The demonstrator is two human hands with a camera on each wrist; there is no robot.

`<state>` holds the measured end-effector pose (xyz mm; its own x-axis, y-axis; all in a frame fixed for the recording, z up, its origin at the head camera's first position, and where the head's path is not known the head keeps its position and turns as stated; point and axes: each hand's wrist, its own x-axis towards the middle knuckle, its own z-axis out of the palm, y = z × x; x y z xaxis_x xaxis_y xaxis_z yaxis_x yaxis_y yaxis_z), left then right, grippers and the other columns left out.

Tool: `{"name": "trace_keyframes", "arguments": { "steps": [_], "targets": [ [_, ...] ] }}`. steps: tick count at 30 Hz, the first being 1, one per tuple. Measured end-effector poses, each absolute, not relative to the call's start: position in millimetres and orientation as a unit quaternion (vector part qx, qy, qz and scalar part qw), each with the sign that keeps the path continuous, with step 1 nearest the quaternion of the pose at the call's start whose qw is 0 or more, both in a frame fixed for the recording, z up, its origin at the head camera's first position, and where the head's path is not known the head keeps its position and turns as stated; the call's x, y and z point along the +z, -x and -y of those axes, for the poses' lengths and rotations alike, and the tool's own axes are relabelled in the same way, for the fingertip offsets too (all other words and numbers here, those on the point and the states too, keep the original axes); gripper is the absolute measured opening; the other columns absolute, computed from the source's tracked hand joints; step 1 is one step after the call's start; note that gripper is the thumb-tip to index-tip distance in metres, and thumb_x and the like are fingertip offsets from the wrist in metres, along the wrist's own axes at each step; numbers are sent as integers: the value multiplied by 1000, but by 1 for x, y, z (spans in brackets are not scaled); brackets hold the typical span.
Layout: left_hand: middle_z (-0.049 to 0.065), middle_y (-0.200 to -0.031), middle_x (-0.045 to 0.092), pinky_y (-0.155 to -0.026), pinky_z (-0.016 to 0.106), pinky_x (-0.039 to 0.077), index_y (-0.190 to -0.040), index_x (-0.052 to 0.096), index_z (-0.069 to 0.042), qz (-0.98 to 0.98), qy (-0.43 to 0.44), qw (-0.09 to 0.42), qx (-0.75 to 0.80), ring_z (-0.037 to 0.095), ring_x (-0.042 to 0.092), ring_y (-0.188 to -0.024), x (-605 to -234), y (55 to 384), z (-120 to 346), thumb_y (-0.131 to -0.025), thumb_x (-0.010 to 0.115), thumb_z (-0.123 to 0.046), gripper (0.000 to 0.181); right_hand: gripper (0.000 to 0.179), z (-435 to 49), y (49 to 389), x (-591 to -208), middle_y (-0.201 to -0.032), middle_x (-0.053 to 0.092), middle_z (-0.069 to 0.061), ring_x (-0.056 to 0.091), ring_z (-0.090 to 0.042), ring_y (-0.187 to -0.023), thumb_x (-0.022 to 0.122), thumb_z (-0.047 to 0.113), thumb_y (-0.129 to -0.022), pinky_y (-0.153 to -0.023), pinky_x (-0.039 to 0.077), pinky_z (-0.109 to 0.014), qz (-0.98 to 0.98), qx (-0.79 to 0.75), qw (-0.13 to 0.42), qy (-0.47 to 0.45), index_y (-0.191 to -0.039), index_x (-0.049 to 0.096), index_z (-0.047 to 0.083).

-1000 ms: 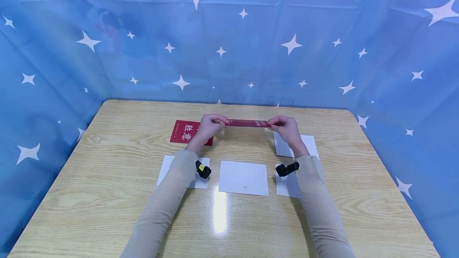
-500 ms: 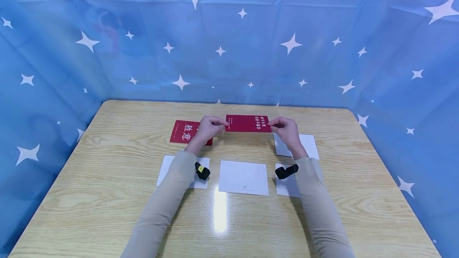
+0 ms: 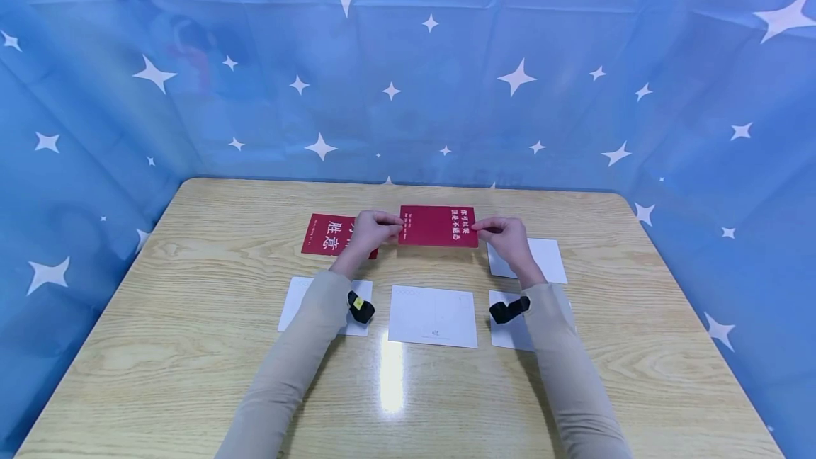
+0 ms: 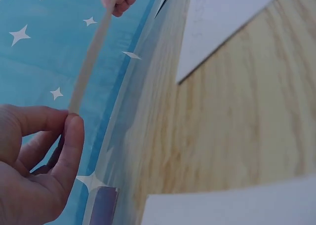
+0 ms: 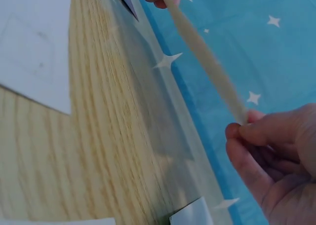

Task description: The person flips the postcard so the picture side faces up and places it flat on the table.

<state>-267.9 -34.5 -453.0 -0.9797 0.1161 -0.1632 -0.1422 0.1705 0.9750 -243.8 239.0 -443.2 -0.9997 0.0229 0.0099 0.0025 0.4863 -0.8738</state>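
Note:
In the head view a red postcard point(image 3: 436, 226) with white characters is held up over the far middle of the table, its printed face towards the camera. My left hand point(image 3: 372, 231) pinches its left edge between thumb and fingers. At the opposite edge, my right hand point(image 3: 508, 238) pinches it the same way. Both wrist views show the postcard point(image 4: 91, 62) as a thin pale strip, stretched between the two hands and apart from the tabletop. Another red postcard point(image 3: 327, 234) lies on the table by the left hand, partly covered by it.
White-faced postcards lie on the wooden table point(image 3: 191, 346): one in the middle point(image 3: 433, 314), one under the left forearm point(image 3: 296, 296), and two on the right, a rear card point(image 3: 548, 257) and a front card point(image 3: 506, 331). A blue star-patterned curtain point(image 3: 414, 119) surrounds the table's back and sides.
The held postcard has tilted from nearly edge-on to showing its full red face. Both hands have come slightly lower and nearer, still pinching it. The cards on the table have stayed put.

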Motion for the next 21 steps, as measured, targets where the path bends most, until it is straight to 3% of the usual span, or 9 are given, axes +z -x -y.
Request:
{"name": "trace_keyframes", "arguments": {
  "steps": [5,13,21],
  "targets": [
    [13,-91,64,-67,28,55,-108,68,-1,-749,2,93,656,16,64,-69,-457,268,34,-85,66,-1,23,21,-237,240,-442,-109,64,-22,58,-23,-96,59,6,-91,-76,49,-28,851,525,-4,3,-106,68,-4],
    [12,-93,62,-71,28,55,-128,57,-4,-759,-12,106,642,21,63,-85,-459,267,37,-86,63,1,43,39,-237,240,-447,-105,63,-21,60,-11,-84,65,4,-86,-76,53,-28,849,528,-22,-13,-124,58,0],
    [10,-99,61,-74,25,51,-135,49,-6,-783,-67,137,603,20,57,-87,-462,266,44,-81,70,-2,59,61,-239,237,-447,-114,57,-21,56,-21,-96,66,3,-86,-77,50,-22,835,540,-101,-20,-141,39,3]
  ]
}}
